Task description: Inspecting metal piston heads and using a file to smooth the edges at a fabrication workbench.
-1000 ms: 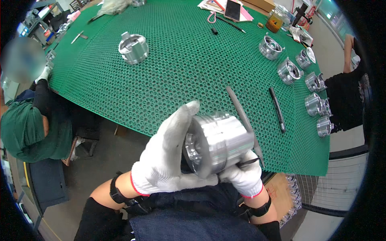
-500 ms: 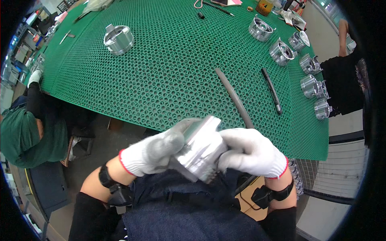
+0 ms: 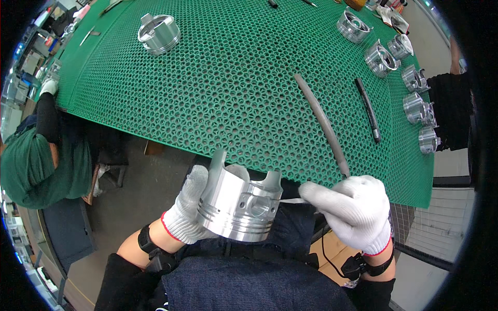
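A shiny metal piston [image 3: 238, 210] is in my left hand [image 3: 191, 205], in front of my body near the table's front edge. The gloved thumb presses its left side, and the other fingers are mostly hidden behind it. The piston's ring grooves are low, its skirts point up, and the pin bore faces me. My right hand [image 3: 353, 210], also in a white glove, is closed just right of the piston. A thin pale strip [image 3: 293, 200] sticks out from its fingertips toward the piston; its kind cannot be made out.
A green perforated mat [image 3: 223, 98] covers the table. On it lie a grey curved rod [image 3: 324, 124], a black pen-like tool [image 3: 368, 110] and another piston [image 3: 158, 34]. Several pistons [image 3: 381, 59] stand at the right. One person [image 3: 41, 160] sits at left; another [image 3: 450, 109] stands at right.
The piston has turned from a tilted, blurred pose to skirts up with its bore showing. My right hand has moved off it to the right. The table view has shifted slightly.
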`<move>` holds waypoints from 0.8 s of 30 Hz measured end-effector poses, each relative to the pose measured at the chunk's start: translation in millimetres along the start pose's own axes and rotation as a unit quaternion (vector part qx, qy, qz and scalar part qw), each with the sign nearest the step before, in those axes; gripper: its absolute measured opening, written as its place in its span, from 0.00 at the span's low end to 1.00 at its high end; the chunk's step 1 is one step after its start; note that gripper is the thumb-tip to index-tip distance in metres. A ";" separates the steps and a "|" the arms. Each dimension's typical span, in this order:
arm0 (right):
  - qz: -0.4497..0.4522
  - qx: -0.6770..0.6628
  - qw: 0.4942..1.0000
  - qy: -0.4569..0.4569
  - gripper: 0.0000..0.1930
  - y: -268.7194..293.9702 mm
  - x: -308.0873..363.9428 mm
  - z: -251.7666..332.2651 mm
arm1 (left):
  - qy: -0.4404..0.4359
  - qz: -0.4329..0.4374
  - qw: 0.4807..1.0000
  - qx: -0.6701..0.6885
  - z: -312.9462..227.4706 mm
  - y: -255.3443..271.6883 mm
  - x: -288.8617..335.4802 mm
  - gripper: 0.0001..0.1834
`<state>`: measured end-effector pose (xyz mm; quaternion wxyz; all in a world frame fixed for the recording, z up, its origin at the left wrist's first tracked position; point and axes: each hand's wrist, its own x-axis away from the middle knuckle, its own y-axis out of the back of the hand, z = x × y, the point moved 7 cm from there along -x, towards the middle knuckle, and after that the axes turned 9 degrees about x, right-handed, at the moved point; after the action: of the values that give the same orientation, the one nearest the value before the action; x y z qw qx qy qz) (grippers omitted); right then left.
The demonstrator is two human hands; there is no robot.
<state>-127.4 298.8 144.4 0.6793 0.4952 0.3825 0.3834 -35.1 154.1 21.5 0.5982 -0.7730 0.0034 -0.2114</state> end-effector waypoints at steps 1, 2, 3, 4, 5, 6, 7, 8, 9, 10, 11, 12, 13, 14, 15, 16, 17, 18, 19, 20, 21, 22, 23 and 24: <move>0.004 -0.003 1.000 0.001 0.19 0.4 -3.1 1.9 | 0.021 0.036 0.999 0.018 1.2 -6.3 1.0 0.43; -0.008 -0.001 1.000 0.005 0.19 2.8 -6.5 4.6 | 0.014 0.020 1.000 0.000 -0.1 -4.8 1.2 0.43; -0.032 0.026 0.999 0.021 0.19 7.3 -9.3 9.7 | 0.013 0.028 1.000 -0.003 -2.1 -6.2 2.0 0.43; -0.056 0.062 0.996 0.035 0.19 11.8 -11.2 15.1 | 0.007 0.018 0.999 -0.026 -2.8 -5.5 3.3 0.44; -0.054 0.053 0.996 0.038 0.19 13.1 -12.3 19.1 | 0.000 0.008 0.999 -0.049 -5.2 -4.3 3.9 0.45; -0.033 0.075 0.996 0.018 0.19 12.3 -12.5 20.7 | -0.011 -0.010 0.999 -0.030 -6.2 -3.1 5.6 0.45; -0.013 0.099 0.995 -0.002 0.19 11.5 -11.6 20.8 | -0.018 -0.025 0.999 -0.035 -7.2 -2.7 7.1 0.45; -0.014 0.099 0.995 -0.004 0.19 13.5 -10.1 21.6 | -0.049 -0.038 0.994 -0.091 -13.5 -3.4 8.0 0.44; -0.004 0.079 0.997 -0.011 0.19 12.9 -8.1 20.4 | -0.074 -0.040 0.986 -0.143 -17.2 -7.7 9.8 0.44; 0.005 0.059 0.998 -0.020 0.19 11.9 -5.5 18.1 | -0.053 0.032 0.982 -0.180 -19.1 -20.9 10.3 0.44; 0.004 0.060 0.998 -0.024 0.19 10.8 -3.1 14.7 | -0.100 0.069 0.967 -0.225 -26.4 -32.7 11.5 0.41; 0.034 0.018 0.999 -0.004 0.19 5.7 -0.8 11.6 | -0.117 0.087 0.956 -0.255 -29.0 -41.8 12.3 0.38; 0.078 -0.021 0.997 0.014 0.19 0.7 3.3 8.2 | -0.114 0.088 0.950 -0.279 -33.0 -49.1 15.4 0.37; 0.063 -0.025 0.998 0.009 0.19 -5.6 3.3 2.3 | -0.111 0.090 0.942 -0.302 -37.6 -56.9 18.7 0.36; 0.065 -0.204 0.977 0.017 0.19 -19.1 0.7 -0.2 | -0.172 0.112 0.882 -0.424 -47.5 -71.6 24.0 0.33; 0.070 -0.331 0.941 0.019 0.18 -21.3 2.6 -4.4 | -0.233 0.133 0.799 -0.539 -54.7 -86.5 29.2 0.31; 0.062 -0.374 0.925 0.023 0.18 -23.2 4.0 -9.3 | -0.281 0.144 0.705 -0.634 -54.8 -98.7 31.5 0.30; 0.231 -0.572 0.782 -0.091 0.19 -47.9 13.9 -14.1 | -0.351 0.164 0.617 -0.686 -55.2 -112.0 37.1 0.30; 0.385 -0.715 0.549 -0.199 0.21 -64.0 33.0 -4.3 | -0.378 0.160 0.571 -0.711 -55.7 -118.2 38.8 0.29; 0.332 -0.803 0.475 -0.141 0.23 -63.2 24.2 6.3 | -0.378 0.156 0.577 -0.707 -57.1 -119.2 35.3 0.30; 0.342 -0.787 0.489 -0.160 0.23 -63.5 26.7 4.8 | -0.385 0.152 0.569 -0.710 -57.8 -119.7 32.6 0.31; 0.277 -0.721 0.593 -0.226 0.23 -64.5 25.4 -10.7 | -0.392 0.146 0.562 -0.714 -58.2 -118.8 31.1 0.31; 0.204 -0.651 0.675 -0.281 0.23 -62.3 23.0 -24.9 | -0.397 0.139 0.554 -0.718 -58.3 -117.5 30.9 0.32; 0.125 -0.514 0.795 -0.296 0.22 -55.4 15.8 -38.7 | -0.402 0.134 0.546 -0.723 -58.6 -116.7 31.1 0.33</move>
<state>-147.7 315.7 80.3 0.8601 0.2058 -0.1561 0.4399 -55.0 125.2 151.1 -0.2025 -0.9388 0.0182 0.2781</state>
